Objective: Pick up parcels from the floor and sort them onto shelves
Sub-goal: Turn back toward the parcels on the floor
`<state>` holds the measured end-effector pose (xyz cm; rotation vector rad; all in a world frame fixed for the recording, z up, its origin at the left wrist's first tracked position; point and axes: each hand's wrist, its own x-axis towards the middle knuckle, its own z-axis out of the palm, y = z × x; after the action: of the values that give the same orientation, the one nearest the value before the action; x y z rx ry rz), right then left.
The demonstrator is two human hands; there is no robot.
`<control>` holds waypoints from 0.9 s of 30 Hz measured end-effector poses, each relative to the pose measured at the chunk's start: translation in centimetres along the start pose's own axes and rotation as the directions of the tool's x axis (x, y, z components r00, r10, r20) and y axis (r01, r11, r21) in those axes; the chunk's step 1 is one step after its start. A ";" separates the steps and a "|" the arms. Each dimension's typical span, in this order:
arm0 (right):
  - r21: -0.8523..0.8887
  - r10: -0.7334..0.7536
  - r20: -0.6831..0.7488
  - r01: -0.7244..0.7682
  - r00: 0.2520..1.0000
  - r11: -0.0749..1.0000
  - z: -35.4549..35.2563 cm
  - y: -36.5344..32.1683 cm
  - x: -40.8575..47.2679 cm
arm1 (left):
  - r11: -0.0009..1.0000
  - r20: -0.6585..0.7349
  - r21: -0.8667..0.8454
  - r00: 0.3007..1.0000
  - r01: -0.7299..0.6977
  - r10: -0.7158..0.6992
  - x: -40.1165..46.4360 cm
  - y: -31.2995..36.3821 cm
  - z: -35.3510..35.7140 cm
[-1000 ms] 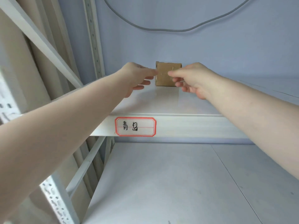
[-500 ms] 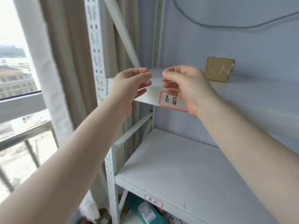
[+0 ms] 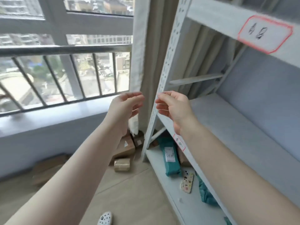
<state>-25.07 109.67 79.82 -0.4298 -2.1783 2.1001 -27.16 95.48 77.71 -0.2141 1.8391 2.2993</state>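
Note:
My left hand (image 3: 125,109) and my right hand (image 3: 173,108) hang empty in mid-air, fingers loosely curled, in front of the white metal shelf unit (image 3: 164,75). On the floor below them lie brown cardboard parcels: a small taped one (image 3: 122,165), a larger box (image 3: 125,147) behind it, and a flat one (image 3: 48,168) by the wall. On the bottom shelf lie a teal mailer bag (image 3: 170,157) and a second teal bag (image 3: 206,194). The upper shelf's front carries a red-framed label (image 3: 264,34).
A window with a metal railing (image 3: 65,49) fills the left. A beige curtain (image 3: 151,46) hangs beside the shelf post. A patterned phone case (image 3: 187,182) lies on the bottom shelf. A white perforated shoe (image 3: 105,218) shows at the bottom edge.
Both hands let go of the brown box on the upper shelf and drew back. My view swung down and left, from the shelf to the floor parcels and window.

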 end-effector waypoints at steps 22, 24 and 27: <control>-0.318 0.438 0.590 -0.303 0.679 0.898 27.7 23.5 -31.0 | 0.914 -0.701 -0.394 0.614 0.091 -0.363 -35.4 -20.9 -35.6; -0.376 0.478 0.625 -0.298 0.617 0.877 30.0 24.7 -34.7 | 0.904 -0.716 -0.421 0.586 0.070 -0.379 -39.5 -21.5 -38.1; -0.464 0.535 0.656 -0.274 0.533 0.842 32.9 26.2 -39.4 | 0.881 -0.717 -0.470 0.558 0.056 -0.418 -44.3 -22.5 -41.2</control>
<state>7.99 68.21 57.33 -0.0215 -3.2044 2.5068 20.95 57.56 57.41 -1.7370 1.3799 2.5133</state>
